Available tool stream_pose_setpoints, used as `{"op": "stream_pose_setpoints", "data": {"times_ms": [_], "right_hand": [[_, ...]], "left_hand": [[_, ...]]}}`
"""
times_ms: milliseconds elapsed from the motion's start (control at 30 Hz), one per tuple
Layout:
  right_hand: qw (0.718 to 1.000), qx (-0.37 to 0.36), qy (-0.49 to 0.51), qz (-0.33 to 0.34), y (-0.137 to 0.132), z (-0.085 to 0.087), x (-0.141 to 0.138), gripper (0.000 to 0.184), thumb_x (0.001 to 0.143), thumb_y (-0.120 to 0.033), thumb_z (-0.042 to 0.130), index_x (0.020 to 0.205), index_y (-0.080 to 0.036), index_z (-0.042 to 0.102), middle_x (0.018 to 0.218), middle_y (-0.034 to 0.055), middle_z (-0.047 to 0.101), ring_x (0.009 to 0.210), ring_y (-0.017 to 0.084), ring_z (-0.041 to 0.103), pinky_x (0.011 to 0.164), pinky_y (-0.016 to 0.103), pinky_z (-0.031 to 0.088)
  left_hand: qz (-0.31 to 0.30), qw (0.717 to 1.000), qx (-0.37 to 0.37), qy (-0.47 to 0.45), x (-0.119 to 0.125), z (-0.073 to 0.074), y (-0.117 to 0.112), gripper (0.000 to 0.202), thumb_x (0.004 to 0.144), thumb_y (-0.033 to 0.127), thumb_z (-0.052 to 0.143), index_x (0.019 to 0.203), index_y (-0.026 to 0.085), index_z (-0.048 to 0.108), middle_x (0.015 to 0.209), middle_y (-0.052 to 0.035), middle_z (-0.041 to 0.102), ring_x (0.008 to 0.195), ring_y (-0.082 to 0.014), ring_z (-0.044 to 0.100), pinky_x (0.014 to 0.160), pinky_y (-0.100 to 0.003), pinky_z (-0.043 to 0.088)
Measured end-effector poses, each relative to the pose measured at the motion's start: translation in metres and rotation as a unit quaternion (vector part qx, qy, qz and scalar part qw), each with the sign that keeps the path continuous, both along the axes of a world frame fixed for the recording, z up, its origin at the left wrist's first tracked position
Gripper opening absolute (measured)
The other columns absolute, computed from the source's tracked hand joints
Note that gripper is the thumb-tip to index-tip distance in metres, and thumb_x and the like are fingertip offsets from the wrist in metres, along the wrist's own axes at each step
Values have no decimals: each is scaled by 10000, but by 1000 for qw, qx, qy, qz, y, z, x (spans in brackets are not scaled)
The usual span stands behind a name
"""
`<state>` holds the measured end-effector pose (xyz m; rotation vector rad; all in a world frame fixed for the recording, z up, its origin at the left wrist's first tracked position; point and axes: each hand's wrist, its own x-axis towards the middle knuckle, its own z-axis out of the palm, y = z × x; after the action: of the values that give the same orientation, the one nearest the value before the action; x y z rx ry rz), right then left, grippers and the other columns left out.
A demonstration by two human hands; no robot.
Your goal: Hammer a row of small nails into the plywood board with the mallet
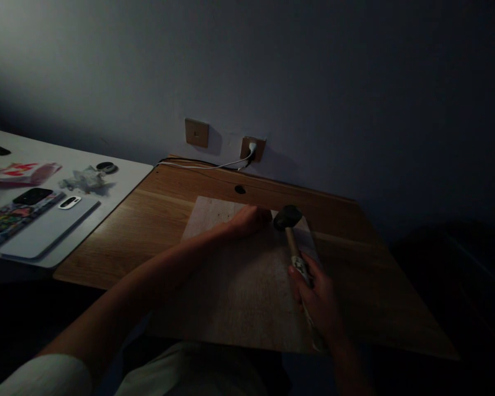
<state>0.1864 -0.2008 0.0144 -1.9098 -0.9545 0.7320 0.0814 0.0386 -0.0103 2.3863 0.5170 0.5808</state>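
Note:
My right hand (315, 289) is wrapped round the handle of a hammer (291, 242), which has a dark head and a pale wooden handle with a patterned grip. The hammer's head is raised at the right of my left hand (251, 220). Fingers curled, my left hand rests over the far part of a flat wooden board (239, 297). Whatever its fingers pinch is too dark and small to make out. Several small dark marks show on the board just left of that hand.
The board lies on a brown wooden desk (124, 231) against the wall. Behind it are a cable hole (240, 189), cables (198, 164) and a wall socket (253, 148) with plugs in it. On a white table (132, 170) at left lie two phones (53, 228) and crumpled plastic (86, 180).

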Motion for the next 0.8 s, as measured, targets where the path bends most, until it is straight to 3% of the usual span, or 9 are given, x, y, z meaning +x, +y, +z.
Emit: {"op": "stream_pose_setpoints", "data": {"times_ms": [133, 267, 400, 500, 600, 800], "right_hand": [[1000, -4, -27, 8, 4, -2, -2, 638, 890, -555, 609, 1403, -178, 565, 508, -82, 493, 397, 148, 509, 352, 240, 437], [1000, 0, -15, 12, 8, -1, -6, 670, 883, -550, 608, 1424, -158, 550, 501, -90, 480, 386, 145, 498, 346, 236, 422], [1000, -17, -5, 12, 10, 2, -9, 699, 874, -533, 605, 1452, -147, 531, 510, -80, 503, 393, 148, 504, 344, 236, 414], [1000, -16, -9, 8, 11, 3, -9, 704, 869, -535, 608, 1451, -146, 537, 513, -75, 509, 395, 148, 502, 344, 236, 414], [1000, -14, -12, 9, 12, 2, -9, 703, 863, -547, 618, 1436, -144, 554, 518, -71, 512, 402, 147, 503, 345, 234, 416], [1000, -9, -12, 8, 13, 1, -10, 686, 869, -536, 617, 1431, -149, 554, 512, -80, 479, 390, 135, 470, 332, 224, 397]], "left_hand": [[21, 999, -39, -19, -2, 0, 0, 420, 775, 17, 611, 1168, 154, 665, 909, -26, 768, 819, -152, 717, 771, -236, 520], [22, 998, -56, -12, -2, -1, -1, 448, 797, 63, 641, 1234, 158, 616, 931, -33, 773, 835, -166, 730, 753, -238, 524], [24, 999, -42, -7, -4, 4, 5, 525, 787, 117, 704, 1292, 152, 569, 1087, -74, 751, 846, -166, 718, 747, -246, 524], [6, 999, -25, 23, -17, 19, 13, 466, 763, 68, 683, 1218, 136, 611, 1103, -85, 735, 837, -153, 702, 723, -233, 508], [-50, 994, 4, 95, -40, 37, 17, 308, 775, 45, 639, 1067, 134, 680, 921, -48, 735, 789, -142, 679, 692, -218, 473], [-144, 961, 97, 217, -73, 60, 6, 132, 801, 147, 689, 924, 184, 717, 891, -25, 697, 760, -137, 613, 662, -218, 420]]}}
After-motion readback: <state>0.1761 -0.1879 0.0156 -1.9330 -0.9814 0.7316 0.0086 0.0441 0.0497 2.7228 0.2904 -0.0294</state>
